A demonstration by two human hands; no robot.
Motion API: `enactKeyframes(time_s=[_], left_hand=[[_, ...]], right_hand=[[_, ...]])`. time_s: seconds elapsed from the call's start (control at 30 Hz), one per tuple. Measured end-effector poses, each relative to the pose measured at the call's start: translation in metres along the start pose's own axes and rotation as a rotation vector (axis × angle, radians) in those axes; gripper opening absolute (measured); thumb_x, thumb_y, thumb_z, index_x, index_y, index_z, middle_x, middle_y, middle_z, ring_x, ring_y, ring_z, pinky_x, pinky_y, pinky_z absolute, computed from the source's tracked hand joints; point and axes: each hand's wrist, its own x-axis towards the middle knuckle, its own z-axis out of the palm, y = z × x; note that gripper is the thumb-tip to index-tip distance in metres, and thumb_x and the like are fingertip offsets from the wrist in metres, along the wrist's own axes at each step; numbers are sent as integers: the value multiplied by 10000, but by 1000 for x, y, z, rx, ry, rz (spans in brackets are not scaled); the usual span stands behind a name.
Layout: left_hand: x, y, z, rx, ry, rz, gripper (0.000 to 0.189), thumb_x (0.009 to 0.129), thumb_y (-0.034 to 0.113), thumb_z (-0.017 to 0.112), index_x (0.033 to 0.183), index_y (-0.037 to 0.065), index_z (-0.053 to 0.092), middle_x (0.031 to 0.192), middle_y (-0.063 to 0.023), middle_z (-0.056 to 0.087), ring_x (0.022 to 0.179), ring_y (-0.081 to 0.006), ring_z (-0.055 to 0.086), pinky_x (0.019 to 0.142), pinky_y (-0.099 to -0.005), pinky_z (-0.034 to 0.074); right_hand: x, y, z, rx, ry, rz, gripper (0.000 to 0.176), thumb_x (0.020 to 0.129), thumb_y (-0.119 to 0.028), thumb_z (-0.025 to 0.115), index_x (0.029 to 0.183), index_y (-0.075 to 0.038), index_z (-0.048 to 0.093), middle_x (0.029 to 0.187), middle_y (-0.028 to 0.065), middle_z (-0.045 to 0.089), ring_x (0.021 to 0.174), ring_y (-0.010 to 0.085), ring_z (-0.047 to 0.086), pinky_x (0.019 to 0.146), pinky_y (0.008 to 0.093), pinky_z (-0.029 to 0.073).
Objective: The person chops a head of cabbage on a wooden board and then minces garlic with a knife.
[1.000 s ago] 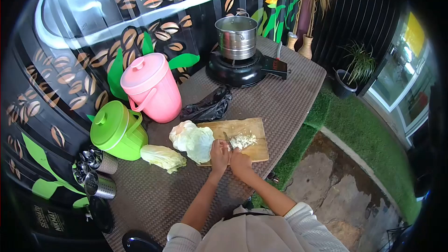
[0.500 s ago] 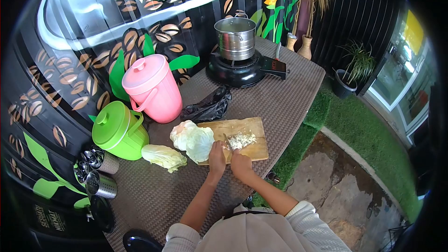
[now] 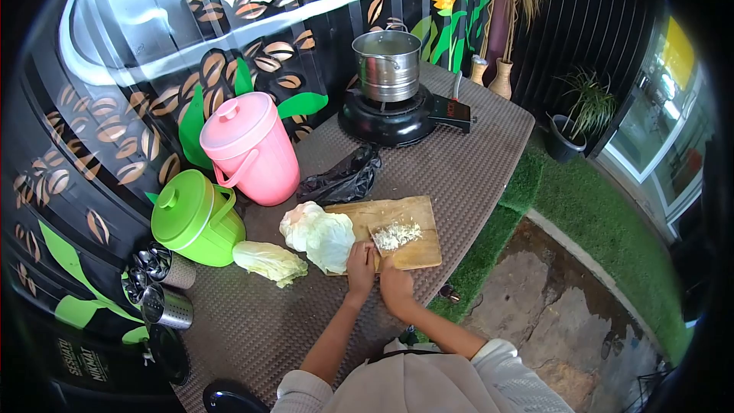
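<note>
My right hand (image 3: 397, 288) is closed around the handle of a knife (image 3: 375, 242). Its blade, only partly seen, points away from me over the wooden cutting board (image 3: 423, 255). Close on its left, my left hand (image 3: 361, 266) presses its fingers together at the board's near edge. Whatever those fingers pinch is too small and covered to name. A heap of finely chopped white pieces (image 3: 397, 235) lies on the board just beyond the knife. Pale cabbage leaves (image 3: 330, 242) overlap the board's left side, beside my left hand.
A napa cabbage piece (image 3: 269, 261) lies on the table (image 3: 264, 321) near a green lidded pail (image 3: 195, 218) and a pink one (image 3: 251, 149). A black plastic bag (image 3: 342, 176) sits behind the board. Farther back, a metal pot (image 3: 388, 69) stands on a portable stove (image 3: 388, 118).
Both hands have shifted slightly toward me, and the right hand has drawn back with the knife toward the board's near edge. The whole view has tilted a little.
</note>
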Motion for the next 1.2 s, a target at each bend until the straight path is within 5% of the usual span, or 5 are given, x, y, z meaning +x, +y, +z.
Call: enactKeyframes(time_s=[0.2, 0.53, 0.6, 0.93, 1.2], left_hand=[[0, 3, 0, 11, -31, -88, 87, 867, 4, 570, 951, -1, 590, 906, -156, 590, 845, -339, 595, 738, -404, 479], [-6, -9, 5, 32, 20, -3, 83, 853, 0, 590, 936, -6, 583, 886, -152, 594, 853, -344, 598, 739, -405, 482], [-4, -5, 5, -8, 42, -61, 77, 848, -1, 592, 923, -8, 578, 887, -151, 594, 851, -353, 595, 742, -413, 478], [-6, -7, 4, 30, 1, -47, 95, 854, 8, 577, 944, -14, 557, 964, -177, 579, 906, -366, 576, 775, -429, 469], [-2, -4, 12, 241, 61, 4, 196, 883, 49, 575, 1027, -72, 631, 1081, -237, 588, 1028, -402, 557, 933, -449, 438]], right_hand=[[21, 9, -26, 9, 35, -154, 180, 888, -158, 525, 964, 2, 492, 718, 145, 684, 630, 265, 703, 528, 381, 562], [12, -2, -14, 108, -6, 5, 175, 895, -142, 508, 970, 12, 541, 804, 180, 673, 674, 298, 706, 561, 379, 569], [21, 7, -23, 104, 42, -161, 204, 888, -157, 513, 1000, 12, 488, 719, 181, 676, 674, 312, 703, 567, 413, 563], [15, -5, -6, 30, 29, -35, 179, 910, -178, 498, 945, -4, 525, 686, 127, 672, 627, 293, 700, 564, 402, 570], [2, -1, -9, 22, -4, -44, 198, 908, -177, 498, 974, 8, 527, 764, 159, 689, 696, 309, 707, 594, 411, 567]])
